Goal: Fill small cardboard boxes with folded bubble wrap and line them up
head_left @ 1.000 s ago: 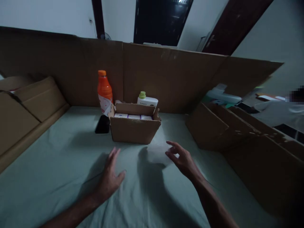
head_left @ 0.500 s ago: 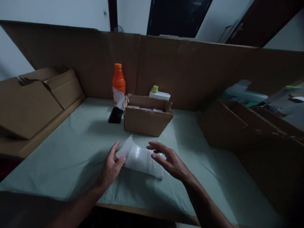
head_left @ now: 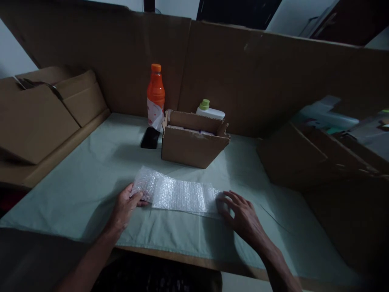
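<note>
A strip of clear bubble wrap [head_left: 185,196] lies stretched sideways on the pale green cloth, its left end slightly raised. My left hand [head_left: 126,207] pinches that left end between thumb and fingers. At the other end, my right hand [head_left: 240,213] rests with bent fingers on the wrap's edge; whether it grips or only presses there cannot be made out. Just beyond the wrap stands an open cardboard box [head_left: 191,148] with several pale packs inside, only their tops showing.
Behind the box are an orange bottle [head_left: 156,91] and a white bottle with a green cap [head_left: 211,111]. A black phone [head_left: 150,138] lies left of the box. Cardboard boxes flank the table at left [head_left: 39,121] and right [head_left: 291,156], and a cardboard wall [head_left: 243,73] closes the back.
The bubble wrap has gone from partly folded to spread out. My left hand moved left with its end, and my right hand came down onto the right end. The view tilted downward.
</note>
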`<state>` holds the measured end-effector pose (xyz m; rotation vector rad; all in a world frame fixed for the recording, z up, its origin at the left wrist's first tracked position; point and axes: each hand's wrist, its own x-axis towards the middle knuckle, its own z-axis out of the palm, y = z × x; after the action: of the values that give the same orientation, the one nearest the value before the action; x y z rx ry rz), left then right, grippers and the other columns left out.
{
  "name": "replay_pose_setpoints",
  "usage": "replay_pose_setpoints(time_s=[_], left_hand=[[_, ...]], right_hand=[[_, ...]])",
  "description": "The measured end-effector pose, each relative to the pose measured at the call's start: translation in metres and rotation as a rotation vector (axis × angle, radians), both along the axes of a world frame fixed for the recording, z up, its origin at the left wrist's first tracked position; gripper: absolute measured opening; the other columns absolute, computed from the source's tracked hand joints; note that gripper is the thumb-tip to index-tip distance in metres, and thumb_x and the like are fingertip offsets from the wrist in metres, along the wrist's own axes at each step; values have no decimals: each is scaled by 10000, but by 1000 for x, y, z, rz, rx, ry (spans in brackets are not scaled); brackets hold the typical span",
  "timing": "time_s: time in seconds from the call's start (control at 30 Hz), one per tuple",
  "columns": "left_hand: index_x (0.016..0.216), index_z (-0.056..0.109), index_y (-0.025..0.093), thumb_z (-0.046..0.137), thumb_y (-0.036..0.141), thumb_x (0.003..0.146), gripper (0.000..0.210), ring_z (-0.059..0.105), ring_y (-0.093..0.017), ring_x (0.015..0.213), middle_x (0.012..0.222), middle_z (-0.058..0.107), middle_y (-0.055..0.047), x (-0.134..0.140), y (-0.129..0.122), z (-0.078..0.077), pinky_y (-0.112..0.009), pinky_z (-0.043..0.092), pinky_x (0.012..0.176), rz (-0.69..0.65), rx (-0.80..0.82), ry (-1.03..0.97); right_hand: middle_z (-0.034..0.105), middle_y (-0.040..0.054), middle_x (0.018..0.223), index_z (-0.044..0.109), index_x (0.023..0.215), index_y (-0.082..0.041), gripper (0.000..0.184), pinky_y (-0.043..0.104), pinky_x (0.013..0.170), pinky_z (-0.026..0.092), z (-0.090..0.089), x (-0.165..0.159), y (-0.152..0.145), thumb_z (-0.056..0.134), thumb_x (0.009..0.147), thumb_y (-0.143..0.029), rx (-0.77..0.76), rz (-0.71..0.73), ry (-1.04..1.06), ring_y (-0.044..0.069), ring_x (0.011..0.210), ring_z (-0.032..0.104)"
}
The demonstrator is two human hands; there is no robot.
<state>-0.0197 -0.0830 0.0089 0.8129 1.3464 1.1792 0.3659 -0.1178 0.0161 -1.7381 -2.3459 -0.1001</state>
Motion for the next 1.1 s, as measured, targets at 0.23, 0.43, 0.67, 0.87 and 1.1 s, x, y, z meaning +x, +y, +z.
replay_pose_setpoints(time_s=[0.23, 0.43, 0.67, 0.87, 1.1], left_hand=[[1021, 621, 114, 742, 408, 658, 482, 642, -145, 671, 863, 674, -24, -3, -3, -2, -292, 612, 611, -29, 22, 28], [1026, 611, 124, 719, 397, 694, 443, 644, -135, 653, 853, 662, -11, -3, -4, -4, -284, 612, 606, -16, 39, 58], [1026, 585, 141, 698, 400, 701, 431, 674, -145, 617, 842, 646, 2, -4, -3, -7, -282, 588, 616, -12, 19, 83], [1010, 565, 161, 701, 444, 710, 434, 695, -155, 581, 807, 607, 41, -4, -6, -3, -246, 527, 566, -5, 1, 148], [1013, 566, 175, 704, 436, 737, 404, 701, -150, 625, 845, 638, 36, -6, -6, -10, -264, 569, 626, -10, 24, 81]], right_hand=[[733, 105, 1116, 705, 1052, -222, 281, 434, 807, 508, 19, -14, -9, 494, 959, -383, 153, -122, 129, 295, 1007, 680], [763, 93, 902, 609, 1264, -184, 424, 364, 724, 491, 25, -69, 25, 588, 884, -369, -26, -216, 144, 265, 818, 717], [720, 7, 754, 582, 1304, -201, 448, 301, 642, 466, 17, -56, 14, 511, 883, -338, -122, -268, 386, 200, 665, 668], [698, 6, 714, 615, 1257, -174, 480, 286, 586, 435, 9, -36, -14, 524, 850, -412, -130, -452, 396, 186, 593, 626], [732, 20, 797, 596, 1293, -196, 503, 308, 621, 429, 3, -27, -12, 526, 840, -403, -117, -537, 308, 214, 664, 652]])
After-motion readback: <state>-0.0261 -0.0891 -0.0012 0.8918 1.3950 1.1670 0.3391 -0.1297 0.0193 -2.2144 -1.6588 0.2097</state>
